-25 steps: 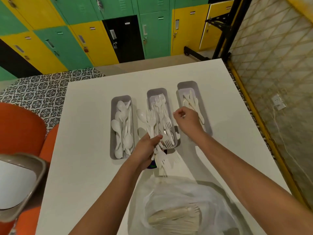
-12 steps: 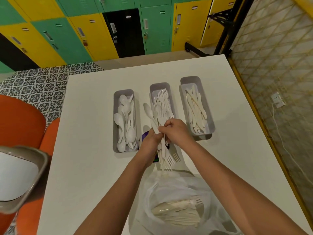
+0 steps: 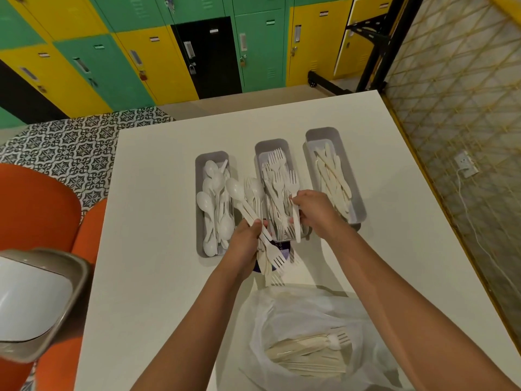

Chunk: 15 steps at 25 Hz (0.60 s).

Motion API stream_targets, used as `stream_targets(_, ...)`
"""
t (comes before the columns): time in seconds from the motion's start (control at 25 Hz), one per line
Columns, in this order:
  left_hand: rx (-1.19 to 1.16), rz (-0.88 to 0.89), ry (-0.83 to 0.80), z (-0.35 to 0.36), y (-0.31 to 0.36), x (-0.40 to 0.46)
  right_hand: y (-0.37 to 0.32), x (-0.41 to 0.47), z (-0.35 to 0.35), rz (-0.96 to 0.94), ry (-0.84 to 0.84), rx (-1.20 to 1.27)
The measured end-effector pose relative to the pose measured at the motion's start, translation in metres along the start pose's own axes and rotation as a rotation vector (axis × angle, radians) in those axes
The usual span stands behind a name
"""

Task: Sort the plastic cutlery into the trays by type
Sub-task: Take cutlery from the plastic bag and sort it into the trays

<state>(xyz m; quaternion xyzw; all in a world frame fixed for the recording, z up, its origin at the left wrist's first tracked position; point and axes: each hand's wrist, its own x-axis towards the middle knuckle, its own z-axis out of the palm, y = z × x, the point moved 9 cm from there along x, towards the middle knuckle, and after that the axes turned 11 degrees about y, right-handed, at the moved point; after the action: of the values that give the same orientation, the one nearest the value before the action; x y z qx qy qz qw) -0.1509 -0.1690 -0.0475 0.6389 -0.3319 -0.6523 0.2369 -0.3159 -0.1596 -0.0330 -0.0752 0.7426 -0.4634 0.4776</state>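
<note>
Right hand (image 3: 313,213) now over fork tray (image 3: 282,145), fingers pinching one utensil (image 3: 296,224); left hand (image 3: 248,244) gripping cutlery bundle (image 3: 253,215).

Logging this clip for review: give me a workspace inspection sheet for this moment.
Surface: white table, bare at left.
Job's things: spoon tray, fork tray, knife tray, each holding its own type; plastic bag with unsorted cutlery.
Clutter: dark purple item under the hands, unidentifiable.
Grips: left hand grips a mixed bundle; right hand pinches one white piece.
Cables: white cable from wall socket.
Surroundings: lockers, orange chair.
</note>
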Motion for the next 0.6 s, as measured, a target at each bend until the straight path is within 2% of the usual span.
stream_targets(0.2, -0.002, 0.004, -0.007, -0.011, -0.002, 0.009, -0.018, 0.015, 0.010, -0.220, 0.079, -0.340)
stream_targets(0.4, -0.022, 0.020, -0.047, -0.012, -0.002, 0.008, -0.037, 0.008, 0.019, -0.434, 0.157, -0.520)
stream_targets(0.48, -0.012, 0.017, -0.060, -0.012, -0.003, 0.007, -0.041, -0.005, 0.026, -0.497, 0.138, -0.532)
stream_targets(0.6, 0.016, 0.034, -0.076, -0.011, -0.005, 0.006, -0.026, -0.022, 0.042, -0.416, 0.024, -0.420)
